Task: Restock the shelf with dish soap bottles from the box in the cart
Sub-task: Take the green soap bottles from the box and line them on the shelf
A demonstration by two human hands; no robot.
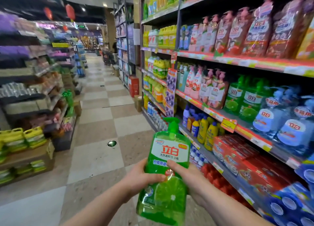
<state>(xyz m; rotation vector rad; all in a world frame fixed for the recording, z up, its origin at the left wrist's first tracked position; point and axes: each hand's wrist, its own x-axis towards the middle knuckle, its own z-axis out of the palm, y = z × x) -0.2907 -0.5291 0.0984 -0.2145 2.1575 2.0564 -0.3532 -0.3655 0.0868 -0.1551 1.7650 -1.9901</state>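
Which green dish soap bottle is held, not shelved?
The foreground pump bottle, gripped by the left hand and right hand; the other green bottles stand on the shelf at right.

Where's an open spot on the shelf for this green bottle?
No front gap shows: green bottles sit packed between pink pump bottles and blue refill packs. Only dark headroom above them, and the aisle floor, are free.

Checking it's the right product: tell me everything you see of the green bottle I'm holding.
The green bottle is translucent plastic, with a green pump on top, a white label with red characters and a lime picture below. It is held roughly upright beside the shelves. The left hand and right hand grip its middle, right thumb across the front.
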